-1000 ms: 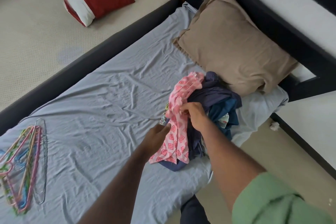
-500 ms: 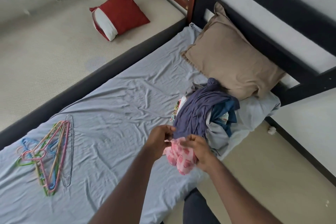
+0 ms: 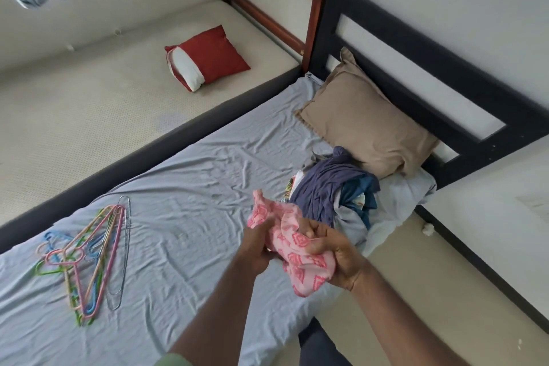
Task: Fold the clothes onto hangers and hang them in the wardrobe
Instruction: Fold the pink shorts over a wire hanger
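A bunched pink patterned garment (image 3: 292, 244) hangs between both hands above the near edge of the bed. My left hand (image 3: 257, 242) grips its left side and my right hand (image 3: 335, 252) grips its right side, fingers curled into the cloth. Just beyond them a pile of clothes (image 3: 332, 190), purple and dark blue on top, lies on the grey sheet beside the tan pillow. A fan of coloured plastic and wire hangers (image 3: 89, 249) lies flat on the sheet at the left.
The grey-sheeted bed (image 3: 193, 187) has a black frame and headboard (image 3: 416, 68). A tan pillow (image 3: 365, 119) leans against the headboard. A second bare mattress with a red cushion (image 3: 208, 58) lies behind. Beige floor runs along the right.
The pink garment has come off the clothes pile and now sits bunched in both hands, nearer to me. The view has tilted up, showing more of the headboard and far mattress.
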The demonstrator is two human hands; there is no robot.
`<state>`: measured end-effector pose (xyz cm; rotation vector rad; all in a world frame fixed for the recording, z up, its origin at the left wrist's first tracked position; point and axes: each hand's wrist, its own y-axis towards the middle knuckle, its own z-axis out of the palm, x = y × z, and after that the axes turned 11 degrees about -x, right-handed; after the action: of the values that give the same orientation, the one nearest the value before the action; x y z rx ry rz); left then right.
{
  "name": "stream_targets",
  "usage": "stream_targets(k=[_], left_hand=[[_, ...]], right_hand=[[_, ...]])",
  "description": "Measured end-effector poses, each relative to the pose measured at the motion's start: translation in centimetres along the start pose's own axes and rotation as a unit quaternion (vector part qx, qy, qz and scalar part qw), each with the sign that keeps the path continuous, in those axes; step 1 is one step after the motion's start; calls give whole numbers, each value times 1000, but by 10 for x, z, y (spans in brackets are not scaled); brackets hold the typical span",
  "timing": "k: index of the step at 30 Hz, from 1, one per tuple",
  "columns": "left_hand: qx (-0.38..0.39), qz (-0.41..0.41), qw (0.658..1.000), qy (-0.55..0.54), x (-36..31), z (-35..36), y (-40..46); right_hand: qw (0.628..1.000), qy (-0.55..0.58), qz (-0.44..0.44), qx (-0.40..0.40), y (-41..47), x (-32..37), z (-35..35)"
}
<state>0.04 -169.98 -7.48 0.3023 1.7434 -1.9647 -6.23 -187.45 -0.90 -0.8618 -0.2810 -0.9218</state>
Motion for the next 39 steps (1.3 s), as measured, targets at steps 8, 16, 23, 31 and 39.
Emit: stream_targets(k=[8,16,23,31,39], left_hand=[[211,48,972,-94,-40,-8,-49],[154,269,937,159,-81,-13,-90],[-32,501,803,321,-89,-1,-109],[13,456,876,157,-167,-25,-129],[23,506,828,241,-236,-9,-179]], right_hand=[[913,-278,-137,-266,-6,2,14],[933,-143,-164,-288,8,11,77],[882,-269,-259,-287,17,24,97],[880,-306,-307,-192,-36,99,79],[946,-248,-198,-63,-68,156,67]])
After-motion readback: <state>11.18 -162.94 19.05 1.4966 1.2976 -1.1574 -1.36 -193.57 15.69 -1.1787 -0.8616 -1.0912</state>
